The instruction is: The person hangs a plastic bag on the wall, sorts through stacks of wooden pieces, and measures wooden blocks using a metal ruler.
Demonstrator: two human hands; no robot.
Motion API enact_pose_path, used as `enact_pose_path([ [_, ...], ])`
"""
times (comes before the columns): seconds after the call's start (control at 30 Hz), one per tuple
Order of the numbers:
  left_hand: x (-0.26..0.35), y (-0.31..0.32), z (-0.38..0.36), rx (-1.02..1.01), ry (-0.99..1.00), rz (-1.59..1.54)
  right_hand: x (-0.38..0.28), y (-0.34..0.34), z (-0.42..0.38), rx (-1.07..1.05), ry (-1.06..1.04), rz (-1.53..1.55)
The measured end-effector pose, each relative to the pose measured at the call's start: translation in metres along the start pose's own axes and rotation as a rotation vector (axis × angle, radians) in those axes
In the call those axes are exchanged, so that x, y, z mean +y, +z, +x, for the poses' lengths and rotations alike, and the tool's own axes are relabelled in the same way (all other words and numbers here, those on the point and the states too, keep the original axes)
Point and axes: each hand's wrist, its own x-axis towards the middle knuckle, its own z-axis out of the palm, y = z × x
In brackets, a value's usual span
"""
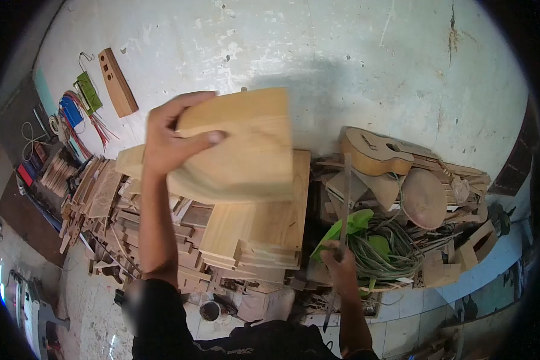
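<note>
My left hand (pixel 183 129) is closed on the upper left edge of a thick pale wooden block (pixel 246 144), its thumb on the front face. The block is held up before the wall, over a stack of pale boards (pixel 252 231), and looks slightly blurred. Lower right, my right hand (pixel 340 264) is wrapped round a long, thin, flat strip (pixel 347 198) held nearly upright. Behind that hand lie a green plastic sheet (pixel 357 223) and a coil of grey-green cord (pixel 387 252).
An unfinished guitar body (pixel 375 157) rests on piled wood at the right. Many wood offcuts (pixel 102 192) fill the left. A wooden piece (pixel 119 84) hangs on the wall (pixel 342 42). A round can (pixel 210 310) stands low in front.
</note>
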Motion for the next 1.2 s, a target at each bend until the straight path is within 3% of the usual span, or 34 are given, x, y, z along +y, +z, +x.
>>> enact_pose_path([
  [0.03, -0.006, -0.015, -0.002, 0.03, -0.022, -0.022, -0.002, 0.009, 0.015, -0.002, -0.003, 0.009],
  [0.1, -0.023, -0.043, -0.012, 0.055, -0.016, -0.047, 0.009, 0.032, 0.051, -0.093, -0.315, 0.032],
  [0.13, -0.028, -0.05, -0.017, 0.093, -0.014, -0.079, 0.013, 0.045, 0.068, -0.098, -0.309, 0.041],
  [0.2, -0.029, -0.053, -0.028, 0.147, 0.006, -0.049, 0.024, 0.071, 0.1, -0.003, -0.556, -0.289],
  [0.3, -0.028, -0.058, -0.044, 0.249, 0.035, 0.066, 0.041, 0.098, 0.126, -0.139, -0.442, -0.122],
  [0.43, -0.024, -0.059, -0.061, 0.349, 0.106, 0.121, 0.037, 0.108, 0.144, -0.076, -0.428, -0.142],
  [0.47, -0.026, -0.064, -0.066, 0.38, 0.162, 0.081, 0.025, 0.111, 0.142, 0.017, -0.625, -0.311],
  [0.57, -0.028, -0.09, -0.086, 0.49, 0.252, 0.115, 0.0, 0.116, 0.144, 0.031, -0.757, -0.361],
  [0.67, -0.045, -0.127, -0.132, 0.71, 0.173, -0.204, -0.055, 0.099, 0.155, 0.027, -0.849, -0.503],
  [0.7, -0.049, -0.131, -0.147, 0.673, 0.253, -0.317, -0.076, 0.094, 0.158, 0.014, -0.884, -0.504],
  [0.77, -0.046, -0.118, -0.161, 1.062, 0.087, -0.502, -0.134, 0.086, 0.147, 0.001, -0.976, -0.613],
  [0.8, -0.043, -0.105, -0.163, 1.073, 0.085, -0.504, -0.162, 0.086, 0.141, -0.006, -0.979, -0.622],
  [0.87, -0.035, -0.075, -0.165, 1.432, -0.088, -0.469, -0.199, 0.085, 0.132, -0.12, -1.022, -0.801],
  [1.0, -0.069, -0.034, -0.209, 1.417, -0.196, -0.592, -0.206, 0.084, 0.13, -0.162, -1.025, -0.976],
  [1.07, -0.094, -0.021, -0.238, 1.378, -0.375, -0.499, -0.191, 0.085, 0.132, -0.155, -0.956, -1.066],
  [1.2, -0.096, -0.015, -0.25, 1.483, -0.292, -0.559, -0.184, 0.115, 0.122, -0.108, -0.757, -1.016],
])
